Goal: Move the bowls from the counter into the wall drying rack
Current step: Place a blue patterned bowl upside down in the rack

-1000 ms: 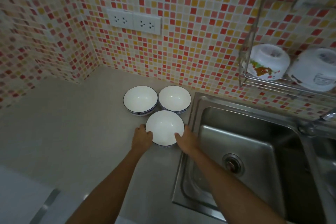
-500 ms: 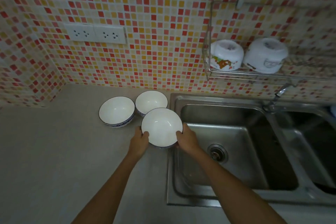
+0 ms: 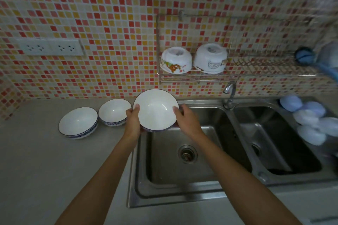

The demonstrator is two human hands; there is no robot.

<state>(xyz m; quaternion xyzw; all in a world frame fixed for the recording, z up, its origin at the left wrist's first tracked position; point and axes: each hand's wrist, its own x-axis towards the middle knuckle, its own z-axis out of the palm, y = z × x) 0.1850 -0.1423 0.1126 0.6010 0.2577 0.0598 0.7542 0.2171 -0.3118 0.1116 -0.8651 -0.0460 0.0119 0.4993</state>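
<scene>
A white bowl with a blue-patterned outside [image 3: 155, 109] is lifted off the counter, upright, above the sink's left edge. My left hand [image 3: 133, 121] grips its left rim and my right hand [image 3: 185, 118] grips its right rim, thumbs over the edge. Two more such bowls stay on the counter: one [image 3: 78, 123] at the left, one [image 3: 114, 111] just left of the held bowl. The wire wall drying rack [image 3: 270, 74] hangs above the sink and holds two upturned white bowls, one [image 3: 176, 59] with a coloured print and one [image 3: 210, 58] to its right.
A steel double sink [image 3: 182, 153] lies below my arms, with a tap [image 3: 229, 93] at the wall under the rack. Pale blue and white round things [image 3: 307, 118] lie at the sink's right. A double wall socket [image 3: 49, 47] is at the left. A blue object [image 3: 304, 55] sits at the rack's right end.
Both hands have lifted the near bowl off the counter and carried it up and to the right, toward the sink and rack. The view has swung right.
</scene>
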